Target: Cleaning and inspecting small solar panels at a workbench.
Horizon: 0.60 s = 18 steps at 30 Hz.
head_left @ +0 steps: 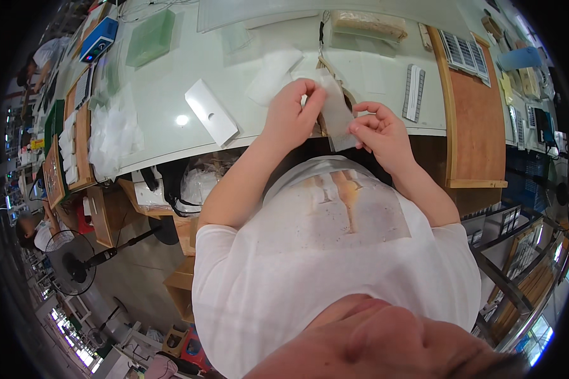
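Between my hands, just over the table's front edge, hangs a narrow frosted, see-through plastic piece (337, 119), a small bag or a folded sheet. My left hand (292, 112) is closed in a pinch at its upper left edge. On its lower right edge, the fingertips of my right hand (382, 134) pinch it. A brown, curved strip shows partly behind it; what that is I cannot make out. Beyond my left hand lie loose translucent white sheets (275, 68). A long white box (210, 112) rests on the table to the left of that hand.
Right of my hands lies a grey and white ruler-like strip (414, 93), beside a wood-framed board (480, 117). At the back are a wrapped block (368, 26) and a green stack (152, 38). White plastic bags (115, 134) pile at left; a fan (74, 266) stands beyond.
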Each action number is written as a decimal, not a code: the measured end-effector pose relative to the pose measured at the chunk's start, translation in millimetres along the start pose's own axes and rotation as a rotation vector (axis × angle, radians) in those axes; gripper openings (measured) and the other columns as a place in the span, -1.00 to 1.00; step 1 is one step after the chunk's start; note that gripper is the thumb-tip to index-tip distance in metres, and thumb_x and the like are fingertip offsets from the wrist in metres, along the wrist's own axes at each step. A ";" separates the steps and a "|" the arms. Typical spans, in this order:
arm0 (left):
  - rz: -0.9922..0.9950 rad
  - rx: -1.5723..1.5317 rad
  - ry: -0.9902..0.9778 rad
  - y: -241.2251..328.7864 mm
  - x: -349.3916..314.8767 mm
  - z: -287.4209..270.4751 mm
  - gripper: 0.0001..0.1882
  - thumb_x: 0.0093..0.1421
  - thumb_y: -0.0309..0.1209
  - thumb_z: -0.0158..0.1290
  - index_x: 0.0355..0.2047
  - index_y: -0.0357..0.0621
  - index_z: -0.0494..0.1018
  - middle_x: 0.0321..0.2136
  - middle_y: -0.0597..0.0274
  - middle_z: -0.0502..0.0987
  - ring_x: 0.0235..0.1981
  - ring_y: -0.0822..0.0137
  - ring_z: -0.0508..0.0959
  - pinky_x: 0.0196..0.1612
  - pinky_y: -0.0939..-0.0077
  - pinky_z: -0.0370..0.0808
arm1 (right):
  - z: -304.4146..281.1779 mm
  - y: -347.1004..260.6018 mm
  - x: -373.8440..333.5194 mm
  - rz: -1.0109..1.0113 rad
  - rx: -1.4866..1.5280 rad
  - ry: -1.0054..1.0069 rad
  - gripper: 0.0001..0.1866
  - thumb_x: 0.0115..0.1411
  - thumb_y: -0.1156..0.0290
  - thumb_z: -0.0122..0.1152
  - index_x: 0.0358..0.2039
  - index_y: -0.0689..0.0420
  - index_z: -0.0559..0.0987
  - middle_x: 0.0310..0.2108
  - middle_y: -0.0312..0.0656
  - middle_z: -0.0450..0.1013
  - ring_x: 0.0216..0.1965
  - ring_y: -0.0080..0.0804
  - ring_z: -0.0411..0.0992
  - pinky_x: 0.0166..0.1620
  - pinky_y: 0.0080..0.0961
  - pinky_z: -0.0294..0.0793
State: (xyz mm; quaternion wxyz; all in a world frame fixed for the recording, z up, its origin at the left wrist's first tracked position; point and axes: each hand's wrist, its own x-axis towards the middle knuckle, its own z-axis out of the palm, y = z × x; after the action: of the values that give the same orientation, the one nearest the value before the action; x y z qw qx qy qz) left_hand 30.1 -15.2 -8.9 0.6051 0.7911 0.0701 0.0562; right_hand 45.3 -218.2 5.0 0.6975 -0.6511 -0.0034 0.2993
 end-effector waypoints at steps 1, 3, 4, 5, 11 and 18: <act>0.208 0.117 -0.047 -8.1 -2.9 -4.3 -0.89 0.15 -0.43 0.01 -0.38 -0.18 0.49 -0.41 0.24 0.54 -0.35 0.33 0.50 -0.30 0.51 0.39 | -1.0 1.7 -2.4 0.019 0.008 -0.041 -0.67 0.15 0.54 0.16 -0.05 0.20 0.42 -0.42 -0.30 0.49 -0.52 -0.67 0.36 -0.48 -0.74 0.32; 0.414 0.233 -0.096 -10.9 -7.8 -11.1 -0.88 0.13 -0.48 -0.01 -0.35 -0.16 0.51 -0.36 0.24 0.55 -0.26 0.27 0.49 -0.19 0.48 0.38 | -4.5 6.0 -10.5 0.039 0.017 -0.081 -0.74 0.14 0.54 0.17 -0.12 0.20 0.48 -0.43 -0.32 0.49 -0.52 -0.67 0.36 -0.48 -0.74 0.33; 0.542 0.253 -0.149 -6.2 -14.4 -13.2 -0.85 0.05 -0.51 -0.04 -0.37 -0.15 0.50 -0.32 0.22 0.55 -0.20 0.20 0.48 -0.13 0.40 0.35 | -7.4 9.2 -18.2 -0.039 -0.210 -0.140 -0.80 0.13 0.53 0.16 -0.20 0.20 0.50 -0.44 -0.33 0.49 -0.51 -0.69 0.37 -0.46 -0.71 0.35; 0.669 0.271 -0.203 -3.4 -20.4 -14.9 -0.81 -0.03 -0.55 -0.06 -0.39 -0.14 0.49 -0.29 0.21 0.55 -0.14 0.12 0.46 -0.06 0.31 0.31 | -8.1 11.8 -26.3 -0.117 -0.437 -0.199 -0.86 0.13 0.53 0.16 -0.27 0.20 0.53 -0.45 -0.33 0.48 -0.49 -0.70 0.38 -0.43 -0.68 0.37; 0.715 0.384 -0.195 -13.1 -48.9 -10.4 -0.89 -0.17 -0.56 -0.03 -0.61 -0.12 0.28 -0.20 0.24 0.55 -0.03 0.02 0.41 -0.05 0.09 0.22 | -9.2 14.8 -39.0 -0.512 -0.765 -0.356 -0.92 0.08 0.51 0.15 -0.36 0.14 0.53 -0.24 -0.11 0.48 -0.32 -0.22 0.48 -0.30 -0.46 0.46; 0.637 0.444 -0.152 -21.9 -46.4 -3.0 -0.90 -0.14 -0.53 -0.02 -0.59 -0.13 0.26 -0.14 0.21 0.55 0.06 -0.01 0.34 0.01 0.05 0.15 | -4.2 13.8 -38.6 -0.365 -0.781 -0.325 -0.91 0.09 0.48 0.11 -0.36 0.12 0.51 -0.15 -0.10 0.46 -0.34 -0.21 0.49 -0.31 -0.43 0.48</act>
State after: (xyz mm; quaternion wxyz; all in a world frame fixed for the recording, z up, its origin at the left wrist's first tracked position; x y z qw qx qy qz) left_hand -17.1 -15.0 -29.4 0.3749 0.8867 -0.2136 0.1659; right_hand 9.5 -238.7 6.7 0.4315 -0.7987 -0.3396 0.2461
